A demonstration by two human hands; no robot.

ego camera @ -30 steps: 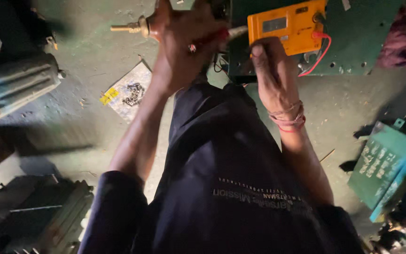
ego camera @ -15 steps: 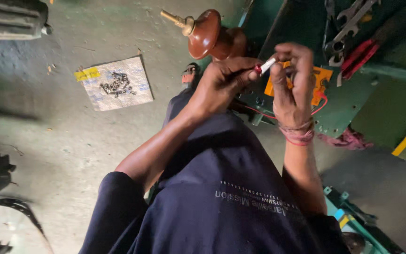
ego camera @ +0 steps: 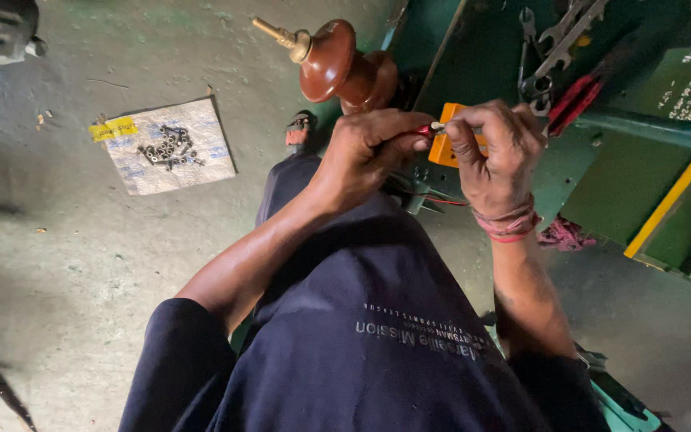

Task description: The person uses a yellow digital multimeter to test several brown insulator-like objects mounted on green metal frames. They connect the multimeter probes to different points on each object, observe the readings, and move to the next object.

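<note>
On grey concrete floor [ego camera: 81,256]: green metal housing [ego camera: 617,184], brown ceramic insulator [ego camera: 333,68], sheet with small bolts [ego camera: 165,148]. Above orange meter [ego camera: 448,144], left hand [ego camera: 365,156] and right hand [ego camera: 493,152] both closed, pinching red probe [ego camera: 427,128] between them.

head cam | looks steeply down | close over hands | 1 view

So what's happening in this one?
A person looks down at their own hands, which meet over a green metal housing. The left hand and right hand pinch a small red-and-white probe tip between them, just above an orange meter. A brown ceramic insulator stands beyond, spanners lie on the housing, and small bolts sit on a paper sheet on the floor.
</note>
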